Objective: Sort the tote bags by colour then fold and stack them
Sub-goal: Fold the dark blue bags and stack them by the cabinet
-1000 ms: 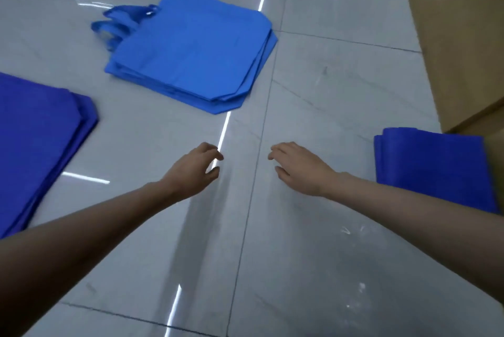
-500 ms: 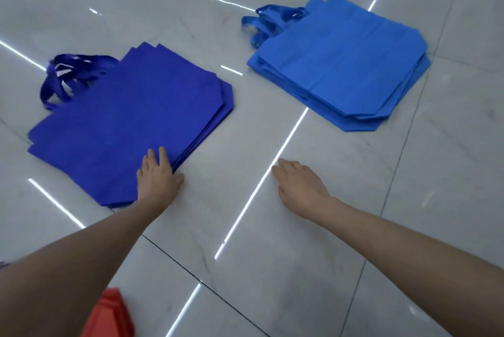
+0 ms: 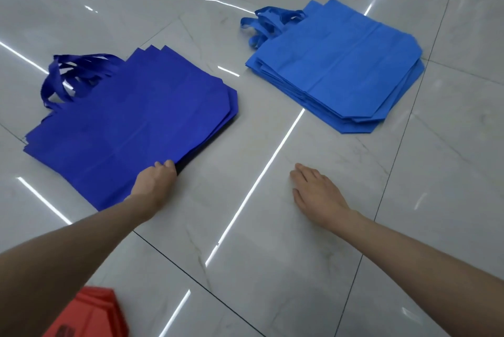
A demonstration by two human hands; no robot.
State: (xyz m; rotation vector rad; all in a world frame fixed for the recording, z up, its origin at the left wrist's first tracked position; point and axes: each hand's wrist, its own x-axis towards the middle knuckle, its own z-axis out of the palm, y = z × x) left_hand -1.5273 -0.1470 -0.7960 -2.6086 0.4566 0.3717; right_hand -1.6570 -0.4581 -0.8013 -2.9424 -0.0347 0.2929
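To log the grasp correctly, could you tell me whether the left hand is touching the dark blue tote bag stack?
Touching. The head view shows the left hand with fingertips curled over the near edge of the dark blue tote bag stack.

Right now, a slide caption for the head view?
Left hand grips the dark blue bags; right hand open; light blue bags lie beyond.

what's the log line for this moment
left hand: grips near edge of dark blue stack | right hand: flat on floor | light blue stack: untouched | red bags: bottom left
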